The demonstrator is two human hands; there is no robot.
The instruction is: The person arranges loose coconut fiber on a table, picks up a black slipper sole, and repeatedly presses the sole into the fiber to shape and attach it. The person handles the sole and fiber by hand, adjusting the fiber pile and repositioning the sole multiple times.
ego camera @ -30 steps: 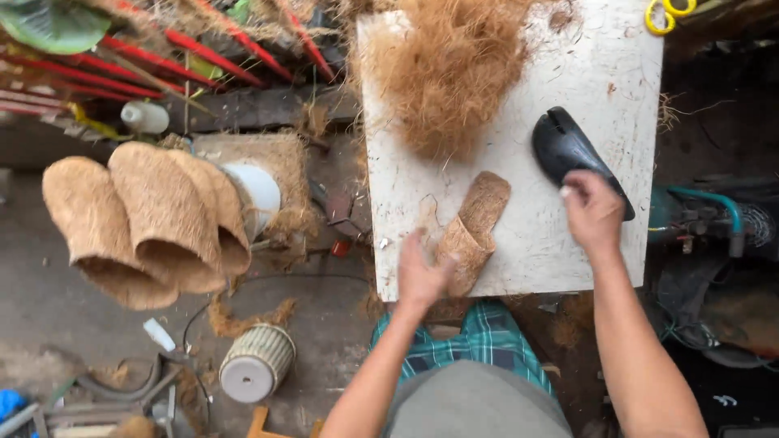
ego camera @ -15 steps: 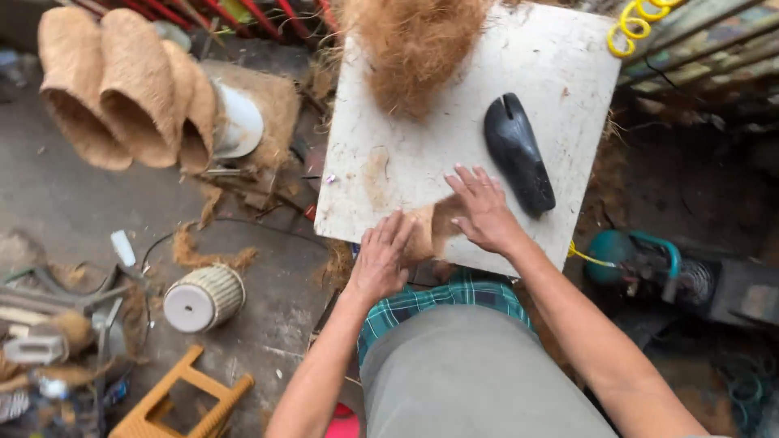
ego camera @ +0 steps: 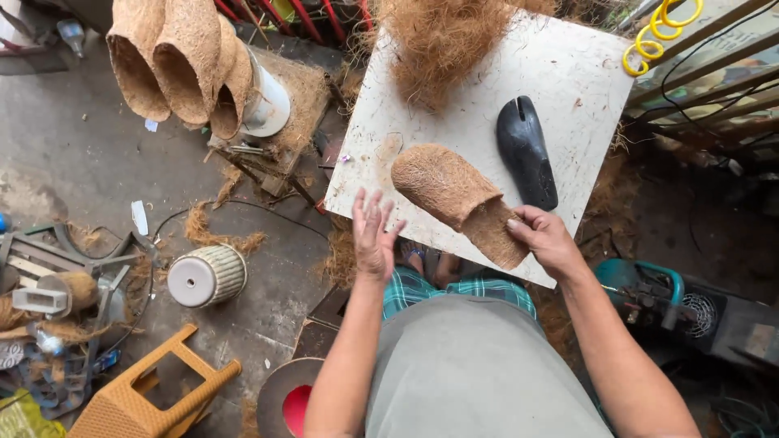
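White bench (ego camera: 560, 73) carries a light, probably springy coir shoe form (ego camera: 458, 199): your right hand (ego camera: 548, 239) has fingers clamped on its open end, left hand (ego camera: 375, 235) fingers spread, empty.

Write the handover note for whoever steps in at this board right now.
Left hand: open, fingers spread, just off the near end of the fibre slipper, not touching it.
Right hand: grips the slipper's open end at the near edge of the white board.
Black shoe form: lies on the board beside the slipper, outside it.
Loose fibre pile: at the board's far edge.
Done: the slipper is shaped.
Left: cannot tell from this view.
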